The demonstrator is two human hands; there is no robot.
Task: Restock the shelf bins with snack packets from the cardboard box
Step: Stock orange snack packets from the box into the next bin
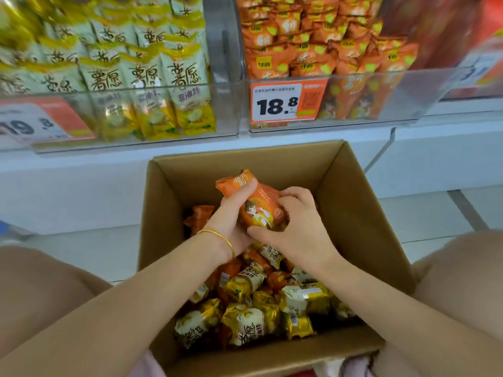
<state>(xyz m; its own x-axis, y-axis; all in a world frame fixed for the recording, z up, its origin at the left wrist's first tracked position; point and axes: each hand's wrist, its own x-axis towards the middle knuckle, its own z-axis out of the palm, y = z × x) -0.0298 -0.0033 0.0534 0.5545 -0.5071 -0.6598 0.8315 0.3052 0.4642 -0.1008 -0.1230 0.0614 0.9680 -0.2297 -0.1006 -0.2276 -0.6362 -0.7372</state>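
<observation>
An open cardboard box (353, 213) sits on the floor between my knees, with several orange and yellow snack packets (250, 322) loose inside. Above the box, both hands hold one orange packet (261, 205). My left hand (231, 216) grips its upper left end, and my right hand (296, 227) curls round its lower right end. On the shelf above, a clear bin (381, 110) holds orange packets and a second clear bin (226, 112) to its left holds yellow packets.
A price tag reading 18.8 (283, 102) hangs on the orange bin's front, and another tag (35, 123) on the yellow bin. A further red-packed bin (484, 63) stands at the far right. White shelf base (81, 186) and tiled floor surround the box.
</observation>
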